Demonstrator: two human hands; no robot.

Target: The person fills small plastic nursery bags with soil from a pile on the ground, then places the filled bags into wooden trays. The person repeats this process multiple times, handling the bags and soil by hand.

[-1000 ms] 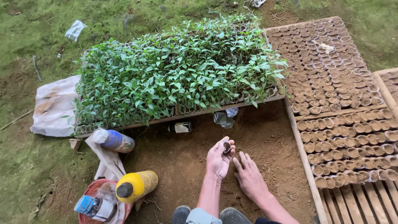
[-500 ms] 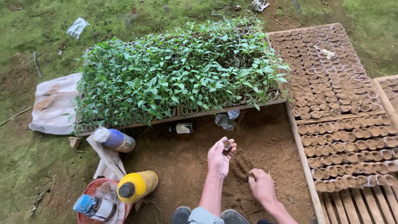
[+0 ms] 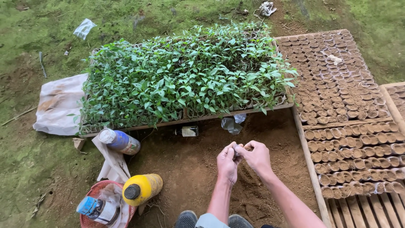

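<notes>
Head view only: left hand (image 3: 228, 162) & right hand (image 3: 255, 157) meet fingertip to fingertip over bare soil patch (image 3: 190, 169), both pinched shut on sth small, too tiny to tell what. Green seedling bed (image 3: 185, 76) just beyond looks full. Soil-filled pots (image 3: 337, 84) at right lie in rows w/o sprouts; judging by that, most still unplanted.

Whatever the left hand (image 3: 228, 162) and right hand (image 3: 256, 156) pinch between them at lower centre is hidden by the fingers. The shoes (image 3: 209, 220) and red basket (image 3: 90, 197) are cut off by the bottom edge, the wooden rack (image 3: 363, 207) by the lower right corner.
</notes>
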